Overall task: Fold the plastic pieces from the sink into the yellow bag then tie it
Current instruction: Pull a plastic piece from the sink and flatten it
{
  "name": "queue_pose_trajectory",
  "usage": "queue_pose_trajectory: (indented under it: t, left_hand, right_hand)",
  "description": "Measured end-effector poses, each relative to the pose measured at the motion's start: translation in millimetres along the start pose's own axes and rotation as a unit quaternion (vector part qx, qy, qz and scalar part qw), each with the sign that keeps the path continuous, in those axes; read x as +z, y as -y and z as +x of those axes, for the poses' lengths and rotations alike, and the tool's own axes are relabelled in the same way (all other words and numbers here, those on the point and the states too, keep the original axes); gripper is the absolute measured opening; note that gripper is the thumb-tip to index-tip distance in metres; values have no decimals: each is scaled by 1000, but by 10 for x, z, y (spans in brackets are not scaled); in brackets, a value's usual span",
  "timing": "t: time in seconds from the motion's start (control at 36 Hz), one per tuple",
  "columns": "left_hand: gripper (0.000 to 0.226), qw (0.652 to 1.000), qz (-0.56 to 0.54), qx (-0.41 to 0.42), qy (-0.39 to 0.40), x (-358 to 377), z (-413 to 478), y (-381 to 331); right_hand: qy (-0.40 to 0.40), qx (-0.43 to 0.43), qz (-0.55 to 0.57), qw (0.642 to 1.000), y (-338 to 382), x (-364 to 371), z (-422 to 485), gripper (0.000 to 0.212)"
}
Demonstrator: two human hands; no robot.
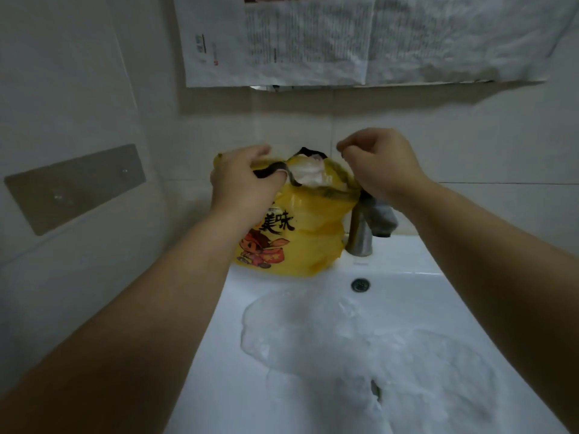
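The yellow bag [307, 233] stands in the middle of the frame. It sits on the back edge of the white sink [219, 355], just left of the tap [360, 233]. The bag has black writing and a cartoon figure in red on its front. Its top is open. White plastic [308, 172] is stuffed inside and pokes out at the top.

The left hand [241, 180] is at the top left of the bag. Its fingers curl round the bag's edge and grip a dark strip there. The right hand [379, 164] is at the top right of the bag. Its fingers are curled in and pressed to the thumb. The bag's right edge runs up into this hand, so it pinches the bag there. The 2 hands are apart, with the open top of the bag between them. Both arms reach in from the bottom corners of the frame.

A big, thin plastic sheet [360, 349] lies in the bowl of the sink, in the lower middle and lower right of the frame. It is see-through and crinkled. It is well apart from the bag and from both hands. A small round hole [360, 285] is in the sink's back wall, below the tap and above the sheet.

Newspaper [344, 39] hangs on the wall at the top of the frame. A grey metal plate [75, 186] is stuck on the wall at the left.
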State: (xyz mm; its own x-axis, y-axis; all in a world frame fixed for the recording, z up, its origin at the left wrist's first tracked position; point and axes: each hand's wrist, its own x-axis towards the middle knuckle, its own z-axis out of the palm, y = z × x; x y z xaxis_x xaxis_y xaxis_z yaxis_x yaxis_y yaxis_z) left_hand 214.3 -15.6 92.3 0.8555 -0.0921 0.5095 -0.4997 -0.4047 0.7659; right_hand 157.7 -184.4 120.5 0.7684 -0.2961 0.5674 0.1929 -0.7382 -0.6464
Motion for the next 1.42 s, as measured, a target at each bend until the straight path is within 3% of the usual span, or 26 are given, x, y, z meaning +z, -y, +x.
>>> queue_pose_trajectory:
  t: [0.08,0.17,0.22,0.31,0.42,0.5,0.56,0.61,0.67,0.81,0.86,0.92,0.94,0.97,1.06,1.14,1.19,1.31,1.36,1.42]
  left_hand:
    - [59,998,-3,0,-69,-41,-167,-74]
    - [52,991,-25,9,-132,-10,-440,-163]
    - [46,990,-58,19,-130,86,-718,-202]
    - [35,993,-96,0,-74,266,-1061,-150]
    - [33,987,-68,-93,112,572,-1570,-23]
    - [40,955,-7,-127,269,705,-1754,31]
    - [42,937,15,-128,324,748,-1804,33]
    - [43,935,38,-121,332,767,-1829,49]
    - [44,931,61,-110,342,785,-1861,75]
    - [44,907,90,-98,400,738,-1898,159]
    - [46,913,85,-98,387,692,-1873,226]
    - [57,922,66,-113,365,662,-1828,295]
    - [66,926,46,-129,351,656,-1798,318]
    - [75,929,18,-150,338,641,-1769,324]
    - [100,914,-81,-210,337,629,-1683,306]
    - [116,882,-178,-241,363,646,-1644,257]
    - [96,872,-223,-241,363,656,-1624,235]
    - [22,893,-239,-211,318,679,-1589,244]
    - [6,896,-259,-228,279,680,-1562,219]
    - [8,903,-266,-244,235,676,-1537,203]
  right_hand:
    - [3,22,-4,1000,-10,-100,-230,27]
    - [-1,43,24,999,-34,-216,-543,23]
    - [-2,55,14,998,-113,-296,-829,21]
    - [45,92,-22,995,-277,-343,-1165,20]
    - [195,184,-85,960,-690,-310,-1674,24]
    - [373,210,-199,882,-936,-257,-2006,58]
    - [513,245,-271,777,-1014,-254,-2158,86]
    - [581,249,-343,695,-1053,-244,-2204,94]
    - [589,224,-384,675,-1074,-208,-2176,85]
    - [551,196,-408,702,-1273,-31,-2181,38]
    - [492,221,-369,757,-1315,-23,-2165,28]
    - [411,274,-221,841,-1322,-59,-2086,22]
    - [360,319,-85,872,-1277,-84,-2046,14]
    - [309,353,59,881,-1194,-114,-2005,10]
    - [213,352,347,843,-969,-195,-1907,15]
    - [222,314,461,800,-759,-207,-1867,23]
    - [244,303,478,787,-706,-173,-1880,26]
    - [200,304,452,815,-727,-123,-1876,25]
    - [154,311,432,832,-775,-137,-1835,11]
    - [91,331,419,841,-848,-165,-1790,15]
